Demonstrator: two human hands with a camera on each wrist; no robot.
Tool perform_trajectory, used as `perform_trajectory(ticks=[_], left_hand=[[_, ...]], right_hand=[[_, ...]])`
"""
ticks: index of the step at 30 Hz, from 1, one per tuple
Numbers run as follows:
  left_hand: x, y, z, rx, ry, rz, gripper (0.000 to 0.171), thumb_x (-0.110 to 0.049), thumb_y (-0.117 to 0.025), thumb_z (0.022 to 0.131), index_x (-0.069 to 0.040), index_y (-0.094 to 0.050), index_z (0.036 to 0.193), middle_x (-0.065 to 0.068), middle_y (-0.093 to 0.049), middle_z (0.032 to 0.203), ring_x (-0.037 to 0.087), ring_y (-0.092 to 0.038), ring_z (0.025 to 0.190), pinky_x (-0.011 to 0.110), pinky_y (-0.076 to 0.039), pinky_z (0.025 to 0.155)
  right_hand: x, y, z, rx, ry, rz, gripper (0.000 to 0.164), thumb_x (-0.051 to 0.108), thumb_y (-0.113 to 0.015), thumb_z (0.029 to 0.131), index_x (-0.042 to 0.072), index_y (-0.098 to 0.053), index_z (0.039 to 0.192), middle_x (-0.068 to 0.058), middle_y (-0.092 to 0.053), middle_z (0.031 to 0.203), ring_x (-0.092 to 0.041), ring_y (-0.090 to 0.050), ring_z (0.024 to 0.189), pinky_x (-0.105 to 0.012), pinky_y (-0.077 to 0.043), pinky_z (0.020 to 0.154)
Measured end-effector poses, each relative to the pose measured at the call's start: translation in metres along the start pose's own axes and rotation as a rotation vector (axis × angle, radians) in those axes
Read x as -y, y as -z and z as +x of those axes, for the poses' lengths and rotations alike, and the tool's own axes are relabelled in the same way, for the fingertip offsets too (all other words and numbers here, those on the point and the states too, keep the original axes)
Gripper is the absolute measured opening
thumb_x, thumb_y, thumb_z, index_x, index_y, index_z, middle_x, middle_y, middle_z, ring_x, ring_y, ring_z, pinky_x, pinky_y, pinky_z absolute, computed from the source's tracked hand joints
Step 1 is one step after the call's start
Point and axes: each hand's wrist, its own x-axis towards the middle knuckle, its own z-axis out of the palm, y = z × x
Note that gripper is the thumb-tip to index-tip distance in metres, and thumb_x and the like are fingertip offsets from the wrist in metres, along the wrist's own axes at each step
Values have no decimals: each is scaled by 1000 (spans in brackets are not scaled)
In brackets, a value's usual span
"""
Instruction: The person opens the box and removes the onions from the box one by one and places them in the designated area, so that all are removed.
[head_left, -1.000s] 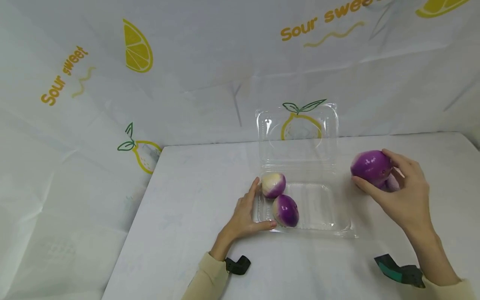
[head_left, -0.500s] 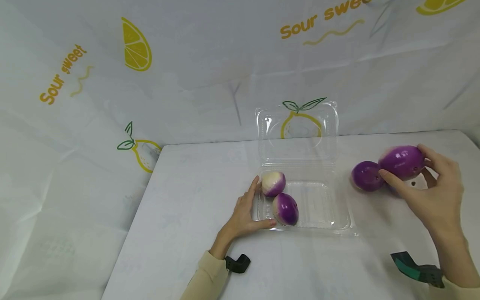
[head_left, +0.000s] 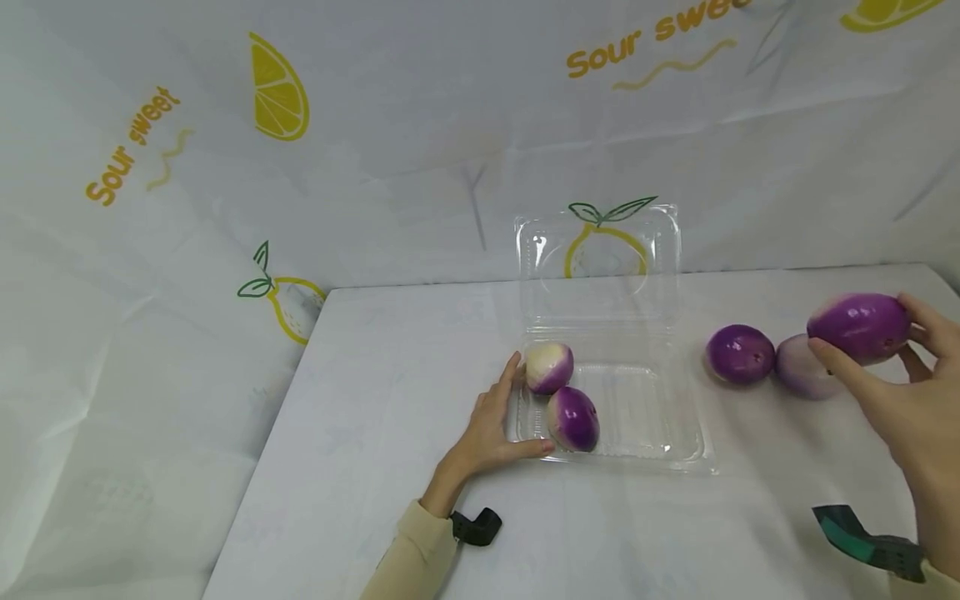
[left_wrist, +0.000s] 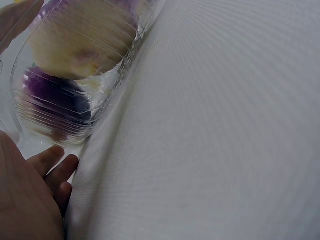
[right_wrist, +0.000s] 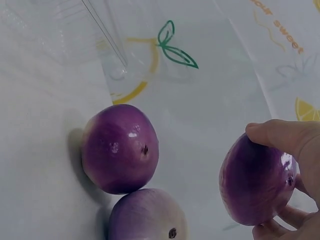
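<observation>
At the right of the head view, my right hand [head_left: 926, 400] pinches a glossy purple turnip [head_left: 855, 327] between thumb and fingertips, raised over the table; the right wrist view shows the thumb across its top. Two more turnips lie side by side below and left of it, one deep purple [head_left: 740, 355] and one paler [head_left: 802, 367]. A clear plastic clamshell box [head_left: 637, 408] stands with its lid [head_left: 600, 292] up. In its left half sit a cream-and-purple turnip [head_left: 548, 367] and a purple turnip [head_left: 573, 419]. My left hand [head_left: 487, 433] rests spread against the box's left side, thumb at the front rim.
The white-covered table [head_left: 375, 392] ends at a white hanging sheet [head_left: 420, 167] printed with lemons and orange lettering, directly behind the raised lid. A black band [head_left: 477, 527] is on the left wrist, a black-and-green one [head_left: 870, 546] on the right.
My right hand has carried its turnip rightward, away from the box, uncovering the two turnips on the table. My left hand and the box have stayed in place.
</observation>
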Motion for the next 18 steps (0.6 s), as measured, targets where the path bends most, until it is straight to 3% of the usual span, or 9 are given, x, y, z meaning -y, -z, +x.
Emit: perform_trajectory(ticks=[6,9,13,16,18], left_hand=[[0,0,0,-6,-7,2,127,-39,-83,71,-17,-2,166,12,-40,164,38,-39,150,68,-25,119],[0,0,0,-11,-12,0,126,-39,-83,71,-16,-3,166,13,-41,163,39,-40,149,69,-26,119],[0,0,0,-20,-32,1,126,-38,-84,71,-15,-4,166,14,-43,161,40,-41,148,70,-27,118],[0,0,1,-28,-43,2,126,-38,-84,70,-14,-5,166,15,-44,160,40,-42,147,71,-28,117],[-1,0,0,-28,-40,-1,126,-38,-84,70,-14,-5,166,15,-44,160,40,-42,147,70,-28,117]], right_hand=[[-11,5,2,-71,21,28,73,8,-80,85,19,-49,151,19,-48,147,0,-43,137,-25,-32,123],[-19,8,5,-85,23,35,73,4,-78,86,18,-48,151,20,-47,147,-2,-44,139,-26,-32,123],[-100,14,29,-61,28,17,81,2,-77,87,28,-41,154,18,-42,154,-6,-39,148,-26,-29,125],[-150,18,43,-45,-31,15,90,6,-78,87,35,-32,158,14,-34,162,-7,-32,154,-26,-27,126],[-146,21,41,-37,-135,-11,93,12,-77,89,38,-23,160,14,-27,167,-6,-26,156,-27,-23,127]])
